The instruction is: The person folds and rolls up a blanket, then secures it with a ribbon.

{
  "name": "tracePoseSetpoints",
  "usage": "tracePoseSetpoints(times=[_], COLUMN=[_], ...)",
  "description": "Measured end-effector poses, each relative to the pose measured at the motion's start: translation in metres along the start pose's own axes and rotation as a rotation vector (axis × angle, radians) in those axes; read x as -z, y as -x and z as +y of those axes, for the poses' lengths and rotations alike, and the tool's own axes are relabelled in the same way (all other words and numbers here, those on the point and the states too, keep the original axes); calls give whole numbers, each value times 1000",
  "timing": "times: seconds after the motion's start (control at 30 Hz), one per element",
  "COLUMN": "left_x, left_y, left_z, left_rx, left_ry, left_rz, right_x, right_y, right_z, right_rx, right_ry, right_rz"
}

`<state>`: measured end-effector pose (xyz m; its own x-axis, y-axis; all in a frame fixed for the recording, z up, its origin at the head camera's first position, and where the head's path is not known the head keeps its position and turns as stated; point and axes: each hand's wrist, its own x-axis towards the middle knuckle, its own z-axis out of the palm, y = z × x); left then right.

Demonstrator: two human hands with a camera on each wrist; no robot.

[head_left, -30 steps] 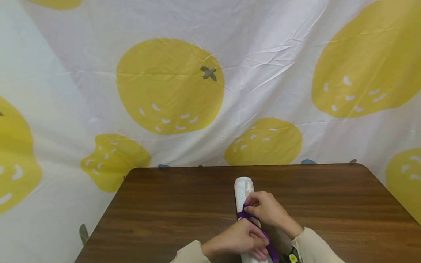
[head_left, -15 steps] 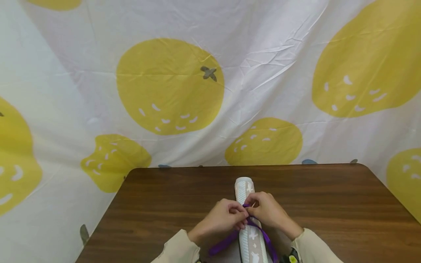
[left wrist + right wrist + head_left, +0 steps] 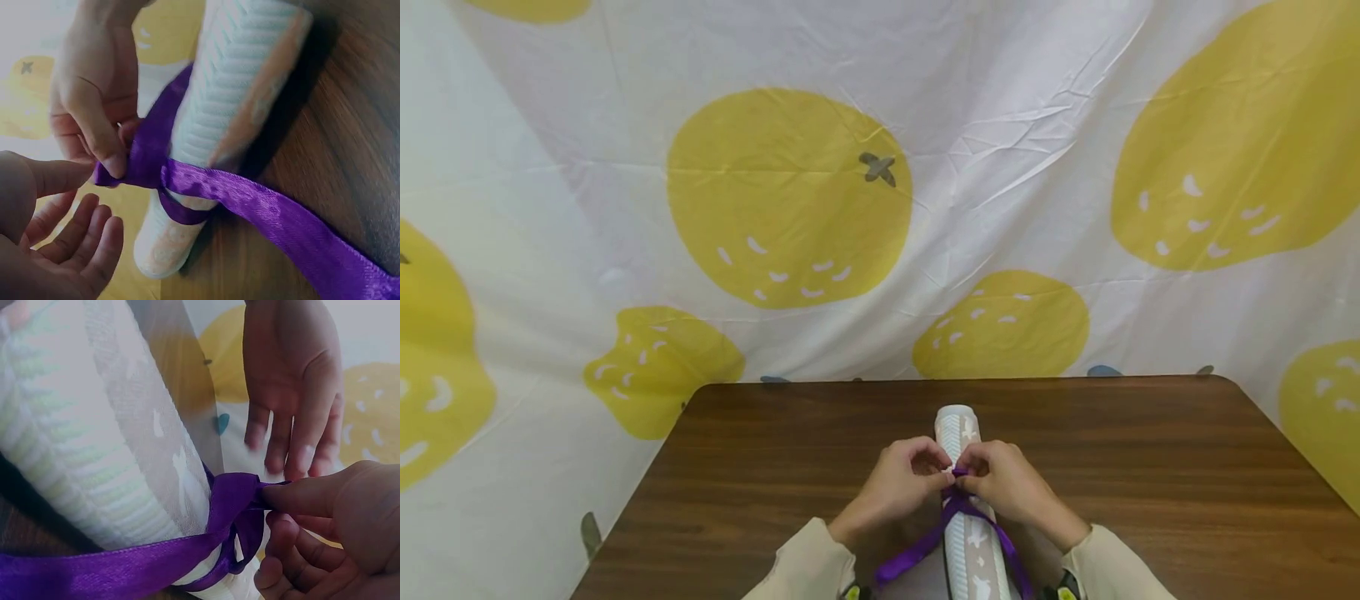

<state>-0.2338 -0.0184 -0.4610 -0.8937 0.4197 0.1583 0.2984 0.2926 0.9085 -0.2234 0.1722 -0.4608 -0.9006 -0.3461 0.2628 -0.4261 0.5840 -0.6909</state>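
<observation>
A rolled-up cloth (image 3: 973, 550), ribbed pale and patterned beige, lies lengthwise on the brown table. Around its middle goes a purple ribbon (image 3: 917, 554), crossed on top, with one tail out to the left and another down the right side. My right hand (image 3: 1011, 479) pinches a folded loop of the ribbon between thumb and fingers, seen closely in the right wrist view. From the left, my left hand (image 3: 902, 479) reaches in with its thumb tip right at the ribbon's folded end (image 3: 103, 178). Its other fingers (image 3: 106, 250) are loosely extended, apart from the thumb.
The dark wood table (image 3: 775, 467) extends to both sides of the roll. Behind it hangs a white sheet (image 3: 1000, 208) printed with large yellow fruit. Pale sleeves (image 3: 812, 558) cover both forearms.
My left hand has come up from the near part of the roll to the knot, uncovering the ribbon's left tail. My right hand stays nearly in place, still pinching the ribbon.
</observation>
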Motion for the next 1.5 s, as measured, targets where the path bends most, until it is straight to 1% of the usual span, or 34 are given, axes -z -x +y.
tracePoseSetpoints(times=[0.17,0.27,0.33,0.4,0.53,0.57,0.63,0.7,0.77,0.8,0.87,0.93,1.0,1.13,1.27,1.37,1.5], left_x=[-7,-11,-13,-13,-13,-13,-13,-13,-13,-14,-14,-14,-14,-13,-12,-12,-14], left_y=[-3,-3,-4,-4,-6,-4,-5,-4,-3,-5,-4,-3,-3,-4,-3,-2,-1], left_z=[-7,-10,-11,-11,-13,-8,-10,-12,-13,-18,-19,-18,-18,-20,-20,-19,-17], left_rx=[-42,-69,-82,-80,-96,-99,-110,-121,-130,-140,-164,-192,-220,-258,-284,-301,-333], left_ry=[87,106,86,59,24,19,13,-7,-34,-51,-95,-139,-183,-243,-278,-296,-333], left_rz=[-28,-34,-31,-26,-20,-20,-18,-18,-22,-22,-24,-20,-16,-8,-10,-40,-89], right_x=[-3,-4,-5,-5,-2,0,2,2,1,0,-3,-4,-5,-3,-1,-1,-2], right_y=[2,4,5,6,11,12,15,18,21,23,26,29,31,35,37,38,37], right_z=[-1,-1,-1,-2,-4,-5,-6,-6,-5,-4,-2,0,1,5,9,12,14], right_rx=[18,23,15,3,-9,-14,-14,-23,2,19,38,60,57,33,-15,-54,-69], right_ry=[-3,-10,-14,-23,-50,-50,-36,-11,6,10,20,36,54,60,56,54,40], right_rz=[19,40,50,51,67,72,79,57,21,4,-21,-20,1,36,52,64,70])
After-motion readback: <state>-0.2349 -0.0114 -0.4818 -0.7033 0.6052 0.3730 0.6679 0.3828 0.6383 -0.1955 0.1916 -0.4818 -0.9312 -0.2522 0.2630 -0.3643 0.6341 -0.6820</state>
